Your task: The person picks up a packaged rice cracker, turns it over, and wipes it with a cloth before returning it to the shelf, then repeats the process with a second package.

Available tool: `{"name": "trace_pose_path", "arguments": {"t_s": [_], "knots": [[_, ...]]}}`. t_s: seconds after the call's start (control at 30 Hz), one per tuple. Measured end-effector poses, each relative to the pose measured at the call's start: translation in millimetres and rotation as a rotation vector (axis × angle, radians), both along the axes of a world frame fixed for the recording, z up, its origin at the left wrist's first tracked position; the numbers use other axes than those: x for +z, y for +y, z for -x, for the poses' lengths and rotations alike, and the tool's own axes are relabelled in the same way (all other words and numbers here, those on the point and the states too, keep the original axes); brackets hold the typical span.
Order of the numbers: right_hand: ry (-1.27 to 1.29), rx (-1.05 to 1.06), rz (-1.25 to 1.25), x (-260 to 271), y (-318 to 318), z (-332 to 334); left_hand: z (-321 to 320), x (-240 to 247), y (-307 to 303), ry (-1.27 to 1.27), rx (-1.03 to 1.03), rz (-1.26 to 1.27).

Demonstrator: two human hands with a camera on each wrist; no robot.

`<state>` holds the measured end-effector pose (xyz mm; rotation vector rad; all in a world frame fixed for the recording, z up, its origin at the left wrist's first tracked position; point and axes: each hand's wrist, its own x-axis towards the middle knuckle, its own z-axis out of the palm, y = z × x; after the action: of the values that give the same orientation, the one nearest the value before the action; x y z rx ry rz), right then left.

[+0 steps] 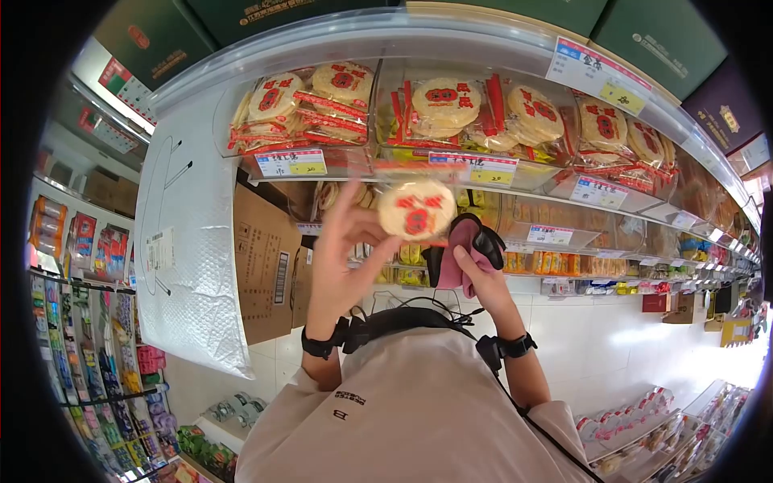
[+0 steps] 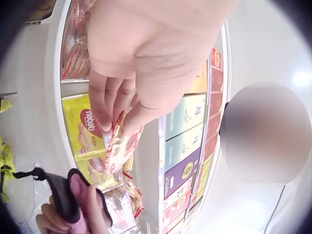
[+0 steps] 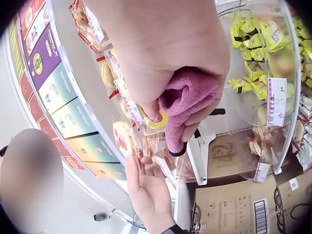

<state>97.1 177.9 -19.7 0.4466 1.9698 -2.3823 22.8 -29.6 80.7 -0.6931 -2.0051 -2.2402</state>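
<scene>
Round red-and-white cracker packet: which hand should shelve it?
Left, probably: the left hand pinches the round red-and-white cracker packet near the clear shelf bins; the right hand grips a pink cloth.

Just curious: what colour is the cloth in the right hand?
Pink: the cloth shows best in the right wrist view.

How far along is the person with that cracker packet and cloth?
Done: one rice cracker packet is held up, pinched in the left hand. In hand: the right hand grips a pink cloth beside it. Left: many packets lie in the shelf bins; whether any were wiped cannot be told.
</scene>
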Motion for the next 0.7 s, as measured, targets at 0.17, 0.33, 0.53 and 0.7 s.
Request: {"name": "trace_pose_path", "arguments": {"t_s": [0.17,0.33,0.53,0.7], "knots": [[-0.084,-0.025,0.009,4,-2,-3,25,11,-9,0.331,0.156,0.091],[-0.071,-0.034,0.012,5,-3,-4,43,37,24,0.254,0.167,0.002],[-0.028,-0.056,0.047,2,0,-7,70,50,54,0.39,0.166,0.255],[-0.012,-0.098,0.095,-6,3,-11,81,46,66,0.574,0.275,0.396]]}}
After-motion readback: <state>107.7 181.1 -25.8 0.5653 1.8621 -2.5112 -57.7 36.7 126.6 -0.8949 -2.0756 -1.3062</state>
